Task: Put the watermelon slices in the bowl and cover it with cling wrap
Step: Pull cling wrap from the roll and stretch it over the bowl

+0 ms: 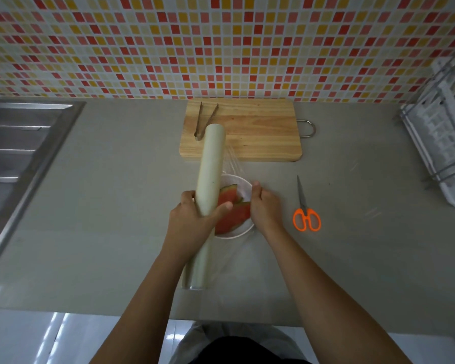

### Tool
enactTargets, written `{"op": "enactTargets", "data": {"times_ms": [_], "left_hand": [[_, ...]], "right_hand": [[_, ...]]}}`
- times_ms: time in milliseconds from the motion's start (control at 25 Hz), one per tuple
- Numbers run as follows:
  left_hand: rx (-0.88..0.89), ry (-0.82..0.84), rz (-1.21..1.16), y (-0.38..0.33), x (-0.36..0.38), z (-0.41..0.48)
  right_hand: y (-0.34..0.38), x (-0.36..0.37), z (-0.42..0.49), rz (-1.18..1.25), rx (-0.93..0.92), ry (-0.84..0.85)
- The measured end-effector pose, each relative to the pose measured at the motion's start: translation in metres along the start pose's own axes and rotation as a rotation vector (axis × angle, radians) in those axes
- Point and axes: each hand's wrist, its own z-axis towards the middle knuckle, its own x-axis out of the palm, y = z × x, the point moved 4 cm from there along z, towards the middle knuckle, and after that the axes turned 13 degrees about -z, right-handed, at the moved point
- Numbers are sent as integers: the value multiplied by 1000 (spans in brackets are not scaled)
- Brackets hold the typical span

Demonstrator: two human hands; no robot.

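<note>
A white bowl (237, 180) stands on the grey counter in the middle of the head view, with red watermelon slices (234, 214) inside. My left hand (192, 219) grips a long pale cling wrap roll (212, 166), held lengthwise over the bowl's left side. A clear sheet of film (233, 160) stretches from the roll across the bowl. My right hand (264, 207) is closed on the film's edge at the bowl's right rim.
A wooden cutting board (263, 132) with metal tongs (204, 122) lies behind the bowl. Orange-handled scissors (305, 208) rest to the right. A steel sink (16, 158) is at the left, a white dish rack (441, 137) at the right.
</note>
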Motion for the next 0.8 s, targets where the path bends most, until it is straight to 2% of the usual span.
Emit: {"op": "enactTargets", "data": {"times_ms": [240,440,720,800], "left_hand": [[10,-35,80,9,-13,10],[-47,-63,-43,14,-24,11],[-176,18,-204,30,-31,15],[-145,54,-210,31,-31,13]], "right_hand": [[0,0,0,-9,-7,-12],[0,0,0,-15,-6,-15],[-1,-1,2,-8,17,-2],[0,-1,3,-16,16,1]]}}
